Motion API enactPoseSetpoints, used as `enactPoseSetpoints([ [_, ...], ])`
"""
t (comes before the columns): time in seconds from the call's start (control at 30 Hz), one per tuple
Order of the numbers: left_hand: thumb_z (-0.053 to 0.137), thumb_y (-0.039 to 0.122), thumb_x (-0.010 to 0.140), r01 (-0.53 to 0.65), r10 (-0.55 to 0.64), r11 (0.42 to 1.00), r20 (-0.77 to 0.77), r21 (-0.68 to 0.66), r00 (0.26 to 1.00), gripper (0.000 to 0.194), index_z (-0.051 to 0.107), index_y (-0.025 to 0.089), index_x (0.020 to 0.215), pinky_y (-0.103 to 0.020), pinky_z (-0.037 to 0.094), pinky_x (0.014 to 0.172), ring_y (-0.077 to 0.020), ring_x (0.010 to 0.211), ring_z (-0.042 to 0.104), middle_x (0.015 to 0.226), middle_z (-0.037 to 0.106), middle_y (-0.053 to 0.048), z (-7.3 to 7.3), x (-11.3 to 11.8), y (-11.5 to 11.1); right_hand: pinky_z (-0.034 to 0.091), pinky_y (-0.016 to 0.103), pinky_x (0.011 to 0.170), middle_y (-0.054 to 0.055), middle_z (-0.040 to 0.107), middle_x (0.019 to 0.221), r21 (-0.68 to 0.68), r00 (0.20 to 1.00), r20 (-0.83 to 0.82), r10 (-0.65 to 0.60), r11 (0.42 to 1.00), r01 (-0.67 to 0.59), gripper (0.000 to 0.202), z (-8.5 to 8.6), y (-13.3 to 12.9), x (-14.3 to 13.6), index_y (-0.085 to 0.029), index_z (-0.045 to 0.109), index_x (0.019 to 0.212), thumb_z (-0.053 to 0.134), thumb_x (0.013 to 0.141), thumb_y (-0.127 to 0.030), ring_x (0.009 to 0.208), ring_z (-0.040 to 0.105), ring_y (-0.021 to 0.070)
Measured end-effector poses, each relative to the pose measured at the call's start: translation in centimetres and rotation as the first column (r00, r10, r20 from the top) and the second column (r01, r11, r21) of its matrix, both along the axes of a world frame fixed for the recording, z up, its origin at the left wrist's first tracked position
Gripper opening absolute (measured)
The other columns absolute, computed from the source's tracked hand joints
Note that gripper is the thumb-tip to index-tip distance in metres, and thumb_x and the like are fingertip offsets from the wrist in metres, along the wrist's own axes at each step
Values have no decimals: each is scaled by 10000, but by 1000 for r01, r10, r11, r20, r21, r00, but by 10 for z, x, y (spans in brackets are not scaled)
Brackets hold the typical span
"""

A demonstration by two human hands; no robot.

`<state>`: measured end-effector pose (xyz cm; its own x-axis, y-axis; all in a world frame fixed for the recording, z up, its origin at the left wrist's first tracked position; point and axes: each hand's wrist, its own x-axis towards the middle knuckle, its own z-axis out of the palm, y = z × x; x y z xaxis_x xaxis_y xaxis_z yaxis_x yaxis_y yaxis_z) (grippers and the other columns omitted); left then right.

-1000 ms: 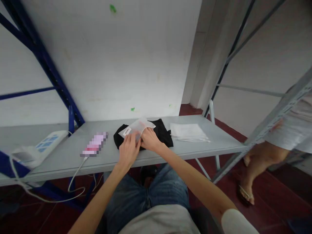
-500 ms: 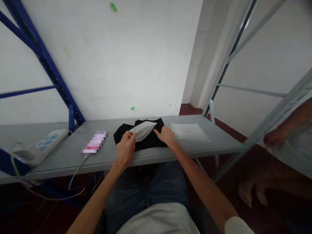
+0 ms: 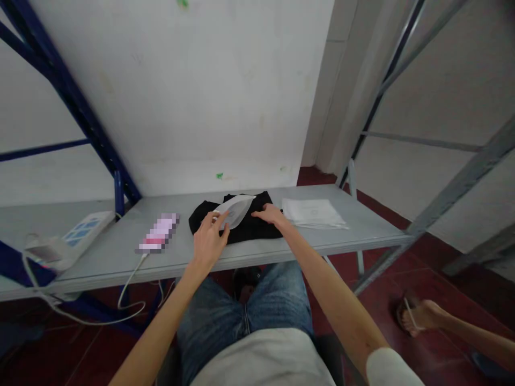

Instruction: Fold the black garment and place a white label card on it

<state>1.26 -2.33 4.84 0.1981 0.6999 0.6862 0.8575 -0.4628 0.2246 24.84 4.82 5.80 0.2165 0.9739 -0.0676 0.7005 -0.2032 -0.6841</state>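
Observation:
A folded black cloth garment (image 3: 249,230) lies near the front edge of the grey table, its exact kind unclear. Over it rests a whitish, see-through plastic bag (image 3: 240,210), bulging a little along its mouth. My left hand (image 3: 210,236) grips the bag's near left end, with fingers on top and the thumb in front. At the garment's right part, my right hand (image 3: 270,214) has its fingers curled onto the black cloth, close to the bag's right tip. A flat stack of similar clear bags (image 3: 314,213) lies to the right of this hand.
A pixelated phone (image 3: 159,233) on a white cable lies left of the garment. Farther left is a white power strip (image 3: 86,231) with a plug. Blue (image 3: 96,136) and grey (image 3: 358,128) rack posts flank the table (image 3: 181,262). Another person's foot (image 3: 420,316) shows at right.
My left thumb has spread from the fingers on the bag. My right hand's pointing finger has curled in against the cloth. The person at right now shows only a leg and foot.

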Motion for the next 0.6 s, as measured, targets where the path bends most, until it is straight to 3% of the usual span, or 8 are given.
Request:
enactPoseSetpoints([
  [0.2,560,228,970,8,-8,1000,3,-23,1000,398,680,250,1349,-296,563,752,-211,945,693,1238,661,-91,1,1,-1,618,310,725,123,742,1148,15,903,-424,-75,996,89,442,5,-24,11,-169,692,1113,835,740,-359,1071,695,268],
  [0.43,584,220,944,51,-49,997,40,-60,998,419,671,238,1354,-323,586,804,-201,919,704,1332,649,-93,0,2,0,662,299,691,97,748,1102,82,658,-753,-17,989,120,325,19,-84,38,-189,655,1010,832,760,-298,1003,716,236],
  [0.6,582,180,922,131,-128,988,53,-77,990,487,632,255,1401,-387,566,1018,-252,1181,674,1436,641,-70,-6,10,0,692,342,714,78,750,1046,81,519,-855,12,991,110,301,15,-92,10,-198,628,970,831,749,-218,967,730,236],
])
